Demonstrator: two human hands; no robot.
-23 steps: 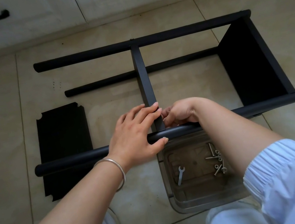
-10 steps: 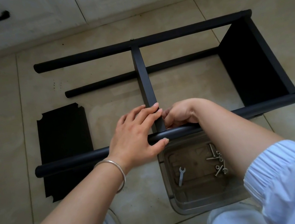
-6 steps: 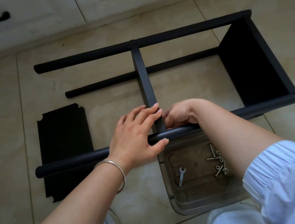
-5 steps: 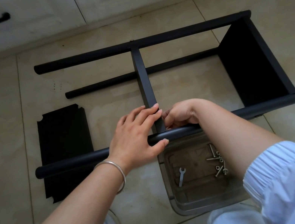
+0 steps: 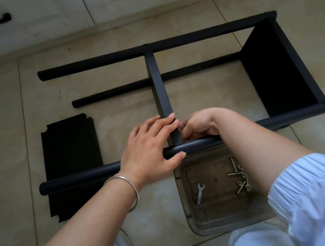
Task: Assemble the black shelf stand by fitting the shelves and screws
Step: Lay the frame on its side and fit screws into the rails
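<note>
A: Nothing much has shifted since the earlier frames; both hands sit at the same joint, and only the view has drifted a touch.

B: Where is the stand?

A: Black shelf stand (image 5: 173, 90) lies on its side on the tiled floor (image 5: 140, 209). One shelf (image 5: 276, 72) is fitted at the three o'clock end, a middle shelf (image 5: 159, 84) runs from twelve toward six, and a loose shelf panel (image 5: 72, 160) lies flat at nine o'clock, partly under the near pole (image 5: 84, 176).

B: And the hands?

A: Left hand (image 5: 151, 148) is wrapped over the near pole, thumb beneath, fingers resting against the middle shelf's end. Right hand (image 5: 198, 124) is curled just right of that shelf end; I cannot tell whether it pinches a screw, as the fingertips are hidden.

B: Which step, then?

A: I judge it is fastening the middle shelf to the near pole. Screws (image 5: 241, 178) and a small wrench (image 5: 200, 193) wait in the clear tray (image 5: 218, 223) at five o'clock.

B: Next?

A: Probably keeping the holes lined up while the fastener seats, then tightening with the wrench, before the loose panel goes in.
</note>
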